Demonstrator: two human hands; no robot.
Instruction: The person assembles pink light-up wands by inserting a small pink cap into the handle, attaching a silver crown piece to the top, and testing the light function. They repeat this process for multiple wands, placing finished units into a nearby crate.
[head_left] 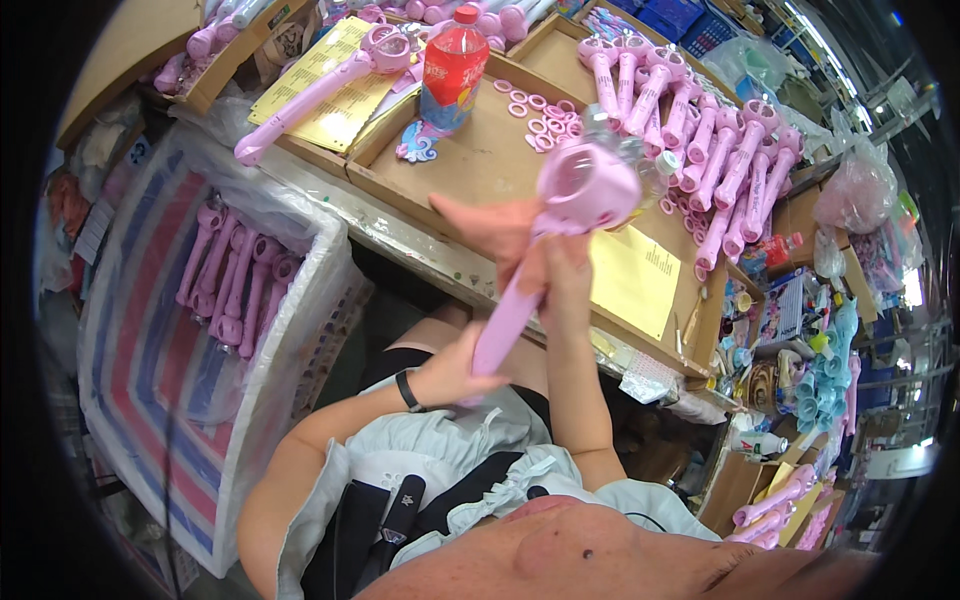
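A pink plastic toy wand (508, 322) slants up in front of my body, its wide round head with a clear window at the top. My left hand (442, 374), with a black band at the wrist, closes round the wand's lower end. Just below the head, my right hand (556, 262) is wrapped round the neck, while a part of it stretched leftward is smeared by motion. Behind the head, small pink rings (545, 125) lie scattered in a cardboard tray (460, 185). A yellow printed sheet (635, 280) lies right of my right hand.
Many similar wands (735, 150) lie piled at the tray's right. A red-labelled bottle (455, 75) stands at the back beside a blue character-shaped piece (417, 143). Another wand (320, 100) rests on yellow sheets. At left, a striped, plastic-lined container (150, 350) holds several wands.
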